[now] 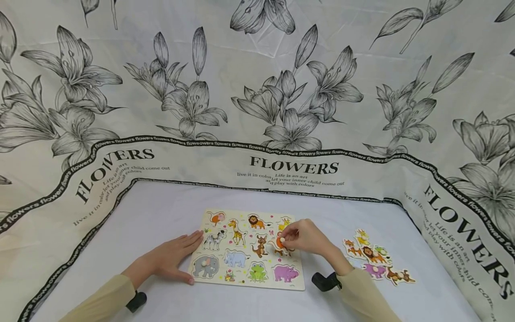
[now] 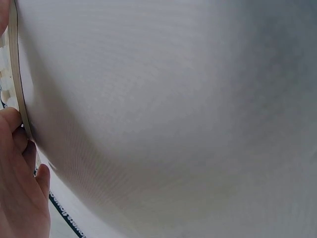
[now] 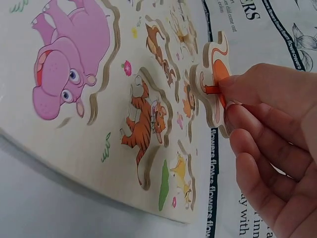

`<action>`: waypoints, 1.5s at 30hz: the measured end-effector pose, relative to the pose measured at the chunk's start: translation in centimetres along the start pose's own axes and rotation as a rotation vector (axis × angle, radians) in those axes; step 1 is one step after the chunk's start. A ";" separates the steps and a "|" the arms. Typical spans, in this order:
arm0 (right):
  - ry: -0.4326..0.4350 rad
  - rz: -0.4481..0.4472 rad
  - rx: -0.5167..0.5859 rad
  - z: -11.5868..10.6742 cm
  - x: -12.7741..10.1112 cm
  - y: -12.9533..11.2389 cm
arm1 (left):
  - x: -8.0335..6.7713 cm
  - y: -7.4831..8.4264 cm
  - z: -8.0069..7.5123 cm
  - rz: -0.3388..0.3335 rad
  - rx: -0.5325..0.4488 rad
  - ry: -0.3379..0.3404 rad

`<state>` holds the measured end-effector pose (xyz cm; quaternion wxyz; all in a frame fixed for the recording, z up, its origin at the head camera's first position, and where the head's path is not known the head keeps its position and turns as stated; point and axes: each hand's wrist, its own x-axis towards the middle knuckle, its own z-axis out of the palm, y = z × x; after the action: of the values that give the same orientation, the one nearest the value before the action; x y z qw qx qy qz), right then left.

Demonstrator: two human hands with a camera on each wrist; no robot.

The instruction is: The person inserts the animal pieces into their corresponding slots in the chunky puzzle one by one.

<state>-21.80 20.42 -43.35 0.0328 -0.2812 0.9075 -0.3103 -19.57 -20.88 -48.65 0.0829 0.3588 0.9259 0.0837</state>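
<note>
My right hand (image 1: 307, 239) pinches an orange monkey puzzle piece (image 3: 218, 84) between thumb and fingers, raised over the right side of a wooden animal puzzle board (image 1: 299, 268). Below the piece lies the tiger recess (image 3: 143, 119). The purple hippo recess (image 3: 74, 54) sits close by. My left hand (image 1: 170, 259) lies at the board's left edge with its fingers extended and thumb spread; in the left wrist view its fingers touch the board's edge (image 2: 19, 74). A grey elephant piece (image 1: 206, 267) with a knob sits in the board's lower left.
Right of the board, a loose pile holds several pieces, including a lion (image 1: 375, 255), a purple hippo (image 1: 374, 270), a kangaroo (image 1: 396, 275) and a frog (image 1: 381, 251). White cloth (image 1: 153, 210) covers the table. A flower-printed curtain (image 1: 293, 165) stands behind.
</note>
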 end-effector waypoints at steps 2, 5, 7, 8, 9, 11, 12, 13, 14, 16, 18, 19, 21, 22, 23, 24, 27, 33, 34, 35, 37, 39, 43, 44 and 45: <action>-0.001 -0.007 -0.003 0.1 0.5 -0.3 | 0.0 0.0 0.0 -0.002 0.002 0.000; 0.001 -0.021 -0.013 0.4 1.3 -0.7 | -0.1 -0.1 0.0 -0.004 0.002 0.000; 0.003 -0.027 -0.014 0.5 1.7 -0.9 | -0.1 -0.1 0.0 -0.005 0.004 0.001; 0.003 -0.028 -0.013 0.6 2.0 -1.0 | -0.1 -0.1 0.0 -0.004 0.002 0.001; 0.003 -0.026 -0.012 0.6 2.2 -1.2 | -0.1 -0.1 0.0 -0.003 0.003 0.000; 0.001 -0.030 -0.009 0.7 2.6 -1.3 | -0.1 -0.1 0.1 -0.001 0.002 -0.002; 0.002 -0.029 -0.006 0.8 2.8 -1.4 | -0.1 -0.1 0.1 0.000 0.004 -0.001; 0.001 -0.027 -0.004 0.8 3.0 -1.5 | -0.1 -0.1 0.1 0.001 0.002 -0.001; 0.000 -0.023 -0.002 0.9 3.3 -1.6 | -0.1 -0.1 0.1 0.002 0.002 -0.001; -0.001 -0.020 -0.002 1.0 3.8 -1.7 | -0.1 -0.1 0.1 0.002 0.000 -0.001; -0.003 -0.008 -0.003 1.2 4.3 -1.8 | -0.1 -0.1 0.1 0.001 -0.002 -0.001; -0.004 -0.005 -0.002 1.3 4.5 -1.9 | -0.1 -0.1 0.1 0.000 -0.006 -0.002; -0.005 0.000 -0.002 1.4 5.0 -2.2 | -0.1 -0.1 0.0 0.000 -0.011 -0.004; -0.006 0.003 -0.001 1.5 5.2 -2.3 | -0.1 -0.1 0.0 0.001 -0.011 -0.004; -0.006 0.004 0.002 1.5 5.4 -2.4 | -0.1 -0.1 -0.1 0.001 -0.013 -0.004; -0.007 0.004 0.006 1.6 5.6 -2.5 | -0.1 -0.1 -0.1 0.002 -0.012 -0.005; -0.003 -0.002 0.026 1.8 6.1 -2.8 | 0.0 -0.1 -0.1 0.004 -0.012 -0.007; -0.005 -0.019 0.063 2.6 7.1 -2.8 | 0.1 -0.1 -0.1 0.004 -0.017 -0.014; -0.005 -0.023 0.062 2.8 7.2 -2.8 | 0.1 -0.1 -0.1 0.004 -0.018 -0.015; -0.005 -0.026 0.061 2.9 7.4 -2.7 | 0.1 -0.1 -0.2 0.005 -0.016 -0.015; -0.001 -0.032 0.059 3.1 7.7 -2.7 | 0.1 -0.1 -0.2 0.010 -0.014 -0.012; 0.005 -0.031 0.058 3.3 8.1 -2.7 | 0.1 -0.2 -0.1 0.014 -0.014 -0.009; 0.019 -0.017 0.061 3.6 9.0 -3.0 | 0.1 -0.4 0.0 0.018 -0.014 -0.005; 0.021 -0.014 0.061 3.7 9.2 -3.1 | 0.1 -0.5 0.0 0.018 -0.015 -0.005; 0.022 -0.011 0.061 3.9 9.4 -3.2 | 0.1 -0.5 0.0 0.020 -0.015 -0.004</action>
<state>-27.22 11.24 -43.54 0.0297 -0.2817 0.8964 -0.3410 -19.98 -21.16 -48.81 0.0866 0.3675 0.9215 0.0906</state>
